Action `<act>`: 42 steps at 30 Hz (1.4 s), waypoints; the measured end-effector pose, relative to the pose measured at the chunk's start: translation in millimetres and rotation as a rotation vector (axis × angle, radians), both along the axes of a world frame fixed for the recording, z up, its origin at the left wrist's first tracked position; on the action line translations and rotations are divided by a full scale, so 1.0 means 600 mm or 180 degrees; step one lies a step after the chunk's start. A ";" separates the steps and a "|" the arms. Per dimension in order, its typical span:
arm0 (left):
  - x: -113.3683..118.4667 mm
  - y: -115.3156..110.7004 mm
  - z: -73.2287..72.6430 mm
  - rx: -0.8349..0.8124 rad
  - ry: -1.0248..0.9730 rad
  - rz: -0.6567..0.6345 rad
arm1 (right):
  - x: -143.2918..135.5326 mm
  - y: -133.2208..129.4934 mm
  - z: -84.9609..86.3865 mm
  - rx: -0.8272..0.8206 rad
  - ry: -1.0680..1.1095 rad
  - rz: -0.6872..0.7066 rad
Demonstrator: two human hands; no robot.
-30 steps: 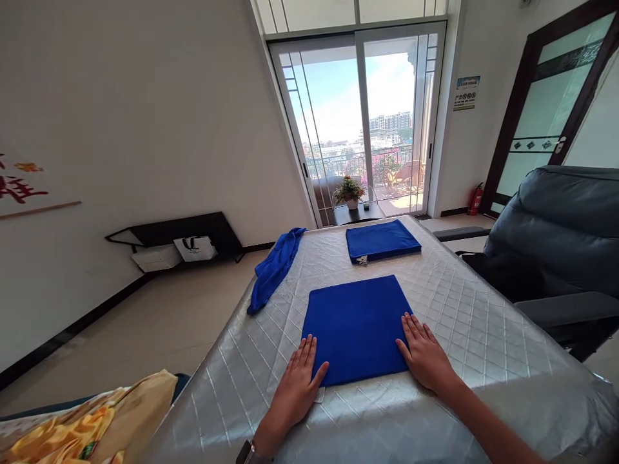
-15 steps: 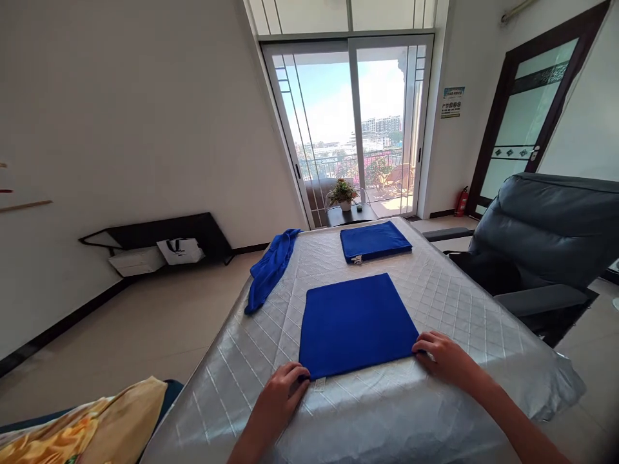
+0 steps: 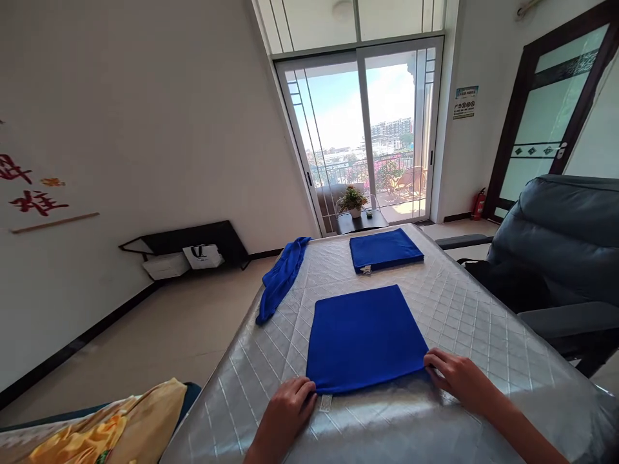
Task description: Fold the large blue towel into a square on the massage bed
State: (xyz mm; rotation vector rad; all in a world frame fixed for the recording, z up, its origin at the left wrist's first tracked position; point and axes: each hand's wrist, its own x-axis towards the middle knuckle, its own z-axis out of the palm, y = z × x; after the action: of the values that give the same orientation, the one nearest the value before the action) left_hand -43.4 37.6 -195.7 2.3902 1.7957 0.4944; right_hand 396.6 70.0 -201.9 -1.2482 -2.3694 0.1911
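A square blue cloth [image 3: 366, 339], flat and smooth, lies on the silver quilted bed cover [image 3: 271, 380] before me. A small white label [image 3: 325, 403] sticks out from its near edge. My left hand [image 3: 293, 407] pinches the near left corner. At the near right corner, my right hand [image 3: 447, 372] grips the cloth with bent fingers. Between the hands the near edge sags and looks slightly raised on the right. Farther back lies a neat stack of folded blue cloths [image 3: 385, 249] with white labels at its front. A crumpled blue cloth [image 3: 284, 278] drapes over the bed's left edge.
A dark padded armchair [image 3: 570, 238] stands against the right side. Yellow and tan fabrics [image 3: 120, 425] lie at the lower left. Beyond the bed is a small table [image 3: 362, 222] with a potted plant [image 3: 353, 200], before a glass sliding door [image 3: 329, 116].
The view has shifted, so the whole scene sits lower and farther right. Both hands stay at the near corners of the blue cloth, whose near edge now looks slightly raised.
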 end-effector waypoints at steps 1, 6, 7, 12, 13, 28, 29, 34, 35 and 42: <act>0.002 -0.001 -0.002 0.0026 0.0050 0.0008 | 0.000 0.002 0.005 0.0033 0.0080 -0.0034; 0.014 -0.004 0.003 -0.0105 0.0143 0.0196 | 0.001 0.029 0.044 0.0216 0.0231 -0.0022; 0.016 -0.004 0.004 -0.0131 0.0152 0.0251 | 0.000 0.036 0.054 0.0245 0.0207 0.0011; 0.020 -0.003 0.002 -0.0091 0.0189 0.0377 | -0.012 0.069 0.110 0.0530 0.0124 0.0296; 0.018 -0.003 -0.001 -0.0018 0.0201 0.0380 | -0.015 0.072 0.119 0.0632 0.0137 0.0353; 0.000 -0.006 0.052 0.1848 0.0042 -0.0327 | 0.027 0.068 0.169 0.1145 0.0495 0.0380; 0.000 -0.005 0.071 0.1880 0.0021 -0.0395 | 0.034 0.065 0.181 0.1195 0.0522 0.0346; 0.014 0.005 0.177 0.1848 -0.0140 -0.0718 | 0.074 0.061 0.239 0.1438 0.0536 0.0172; 0.019 0.006 0.199 0.1813 -0.0170 -0.0756 | 0.083 0.062 0.249 0.1471 0.0531 0.0146; 0.040 0.016 0.309 0.1226 -0.0493 -0.0879 | 0.122 0.066 0.311 0.1604 0.0452 0.0178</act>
State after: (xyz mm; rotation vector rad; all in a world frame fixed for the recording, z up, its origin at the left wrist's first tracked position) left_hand -19.2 47.3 -10.4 2.6949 1.3776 1.0351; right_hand 470.1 109.6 -15.5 -0.8955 -2.1450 -0.2774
